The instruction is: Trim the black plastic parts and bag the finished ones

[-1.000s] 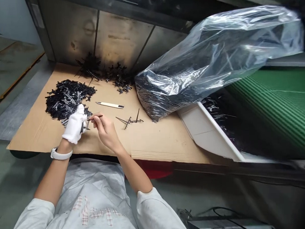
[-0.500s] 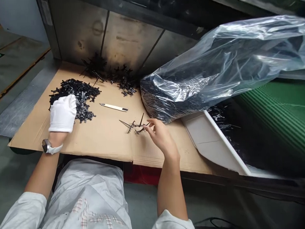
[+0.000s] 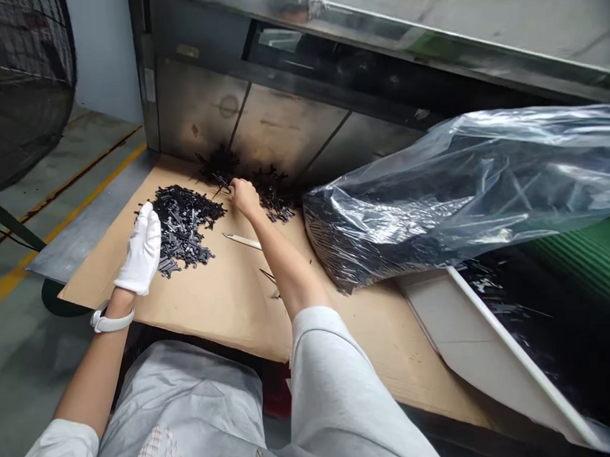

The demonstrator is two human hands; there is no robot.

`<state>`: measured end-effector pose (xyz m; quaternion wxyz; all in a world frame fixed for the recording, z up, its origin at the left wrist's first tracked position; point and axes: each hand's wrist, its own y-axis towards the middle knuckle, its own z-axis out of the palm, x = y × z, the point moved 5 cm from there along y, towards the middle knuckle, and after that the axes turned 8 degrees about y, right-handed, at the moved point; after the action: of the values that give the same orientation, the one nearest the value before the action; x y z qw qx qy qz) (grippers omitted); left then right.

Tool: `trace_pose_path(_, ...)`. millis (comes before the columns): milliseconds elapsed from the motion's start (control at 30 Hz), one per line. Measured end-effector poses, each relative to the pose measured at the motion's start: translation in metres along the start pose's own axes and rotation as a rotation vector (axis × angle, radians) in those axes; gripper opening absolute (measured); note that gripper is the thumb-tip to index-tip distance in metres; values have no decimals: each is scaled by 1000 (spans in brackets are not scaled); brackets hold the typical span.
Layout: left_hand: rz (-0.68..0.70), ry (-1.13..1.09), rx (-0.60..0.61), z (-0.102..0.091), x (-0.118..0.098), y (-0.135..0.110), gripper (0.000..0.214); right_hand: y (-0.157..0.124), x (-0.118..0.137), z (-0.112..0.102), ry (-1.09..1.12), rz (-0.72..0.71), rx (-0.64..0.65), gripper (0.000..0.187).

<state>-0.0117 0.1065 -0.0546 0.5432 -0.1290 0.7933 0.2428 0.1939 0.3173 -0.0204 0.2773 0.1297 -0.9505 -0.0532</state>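
My left hand (image 3: 142, 251), in a white glove, rests at the left edge of a heap of small black plastic parts (image 3: 182, 223), fingers stretched out and side by side. Across the cardboard my bare right hand (image 3: 244, 196) reaches to the back, fingers curled inward beside a spiky bunch of thin black sticks (image 3: 220, 163). What the fingertips hold, if anything, is too small to make out. A light-handled craft knife (image 3: 243, 240) lies below that wrist, its end hidden by the forearm. Thin black branched pieces (image 3: 269, 276) show partly from behind the forearm.
Brown cardboard (image 3: 212, 305) covers the work surface. More black pieces (image 3: 279, 203) lie against the metal machine panel (image 3: 281, 122). To the right, a clear plastic bag (image 3: 384, 212) full of dark parts leans beside a white-edged chute (image 3: 514, 354). A large fan (image 3: 25, 91) stands at far left.
My right hand has moved from the branched pieces near the front to the spiky bunch at the back. My left hand has turned and straightened its fingers. The view has shifted.
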Motion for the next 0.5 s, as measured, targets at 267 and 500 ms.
trace_pose_path(267,-94,-135,-9,23,-25,-7,43,-81,4,-47,369,-34,75,23)
trace_pose_path(500,111,263,-78,73,-49,-34,26,-205,32,-26,820,-107,333,27)
